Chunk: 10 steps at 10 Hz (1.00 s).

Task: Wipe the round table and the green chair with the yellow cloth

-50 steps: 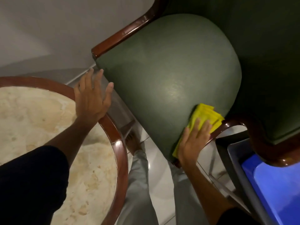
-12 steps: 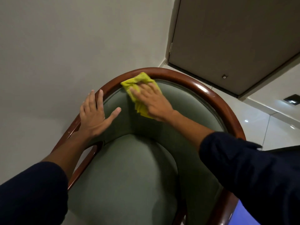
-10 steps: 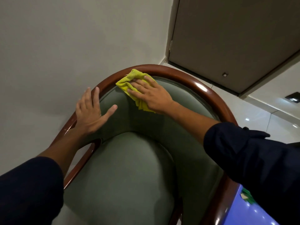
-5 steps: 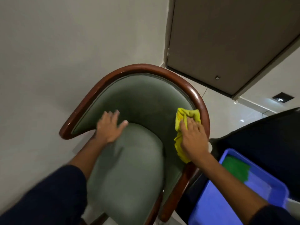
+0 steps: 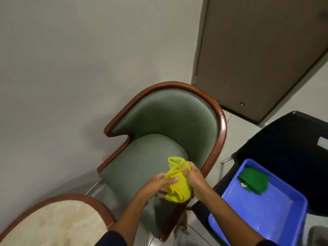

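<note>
The green chair (image 5: 165, 132) with a curved brown wooden rim stands against the wall, its seat facing me. Above the front of the seat both hands hold the bunched yellow cloth (image 5: 175, 181). My left hand (image 5: 158, 184) grips its left side and my right hand (image 5: 194, 178) grips its right side. The cloth is lifted off the chair. A part of the round table (image 5: 53, 226), marble-topped with a brown rim, shows at the lower left.
A blue plastic tub (image 5: 262, 210) holding a folded green cloth (image 5: 253, 181) sits on a black chair (image 5: 287, 144) to the right. A grey door (image 5: 257, 50) stands behind, the wall to the left.
My right hand has lifted the yellow cloth off the chair's right backrest. My left hand left the seat and took hold of the cloth too. The view pulled back from the chair.
</note>
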### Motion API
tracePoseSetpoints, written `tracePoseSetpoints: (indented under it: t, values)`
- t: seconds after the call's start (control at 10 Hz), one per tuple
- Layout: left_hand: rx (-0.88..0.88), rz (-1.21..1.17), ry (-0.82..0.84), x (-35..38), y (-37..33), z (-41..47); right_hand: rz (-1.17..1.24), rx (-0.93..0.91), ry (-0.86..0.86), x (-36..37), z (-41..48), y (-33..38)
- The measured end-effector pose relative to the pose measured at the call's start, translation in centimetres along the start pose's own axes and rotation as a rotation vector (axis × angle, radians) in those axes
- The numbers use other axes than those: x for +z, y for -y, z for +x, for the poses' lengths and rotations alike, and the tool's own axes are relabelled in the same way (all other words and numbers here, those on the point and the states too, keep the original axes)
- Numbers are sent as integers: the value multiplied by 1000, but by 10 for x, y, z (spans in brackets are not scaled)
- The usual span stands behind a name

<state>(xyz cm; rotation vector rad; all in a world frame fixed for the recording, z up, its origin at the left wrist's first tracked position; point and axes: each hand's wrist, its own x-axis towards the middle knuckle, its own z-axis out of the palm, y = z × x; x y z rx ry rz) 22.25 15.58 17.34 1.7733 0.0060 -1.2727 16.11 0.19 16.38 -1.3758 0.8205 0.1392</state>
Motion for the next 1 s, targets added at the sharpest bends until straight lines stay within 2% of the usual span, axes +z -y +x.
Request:
tracePoseSetpoints:
  t: [0.1, 0.2, 0.3, 0.4, 0.5, 0.6, 0.7, 0.8, 0.9, 1.0]
  values:
    - [85, -102, -42, 16, -8, -19, 252, -59, -78, -11, -28, -3]
    - [225, -56, -56, 52, -32, -29, 518, -86, -59, -49, -51, -11]
    - [314, -50, 49, 99, -56, -33, 752, -62, -132, -102, -69, -35]
    - [308, -120, 162, 141, -69, -29, 950, 17, -165, -143, -82, -77]
    - [246, -160, 262, 172, -68, -15, 1041, 72, -152, -170, -97, -117]
    - [176, -66, 201, 194, -48, 11, 1015, 105, -233, -203, -112, -144]
    - [107, 56, 156, 215, -17, 46, 781, 225, -373, -239, -115, -176]
    - [90, 248, 146, 242, 22, 79, 527, 282, -418, -257, -102, -215]
    - [138, 597, 152, 258, 46, 97, 206, 390, -550, -262, -89, -252]
    - [281, 869, 218, 264, 52, 100, -336, 575, -557, -262, -89, -277]
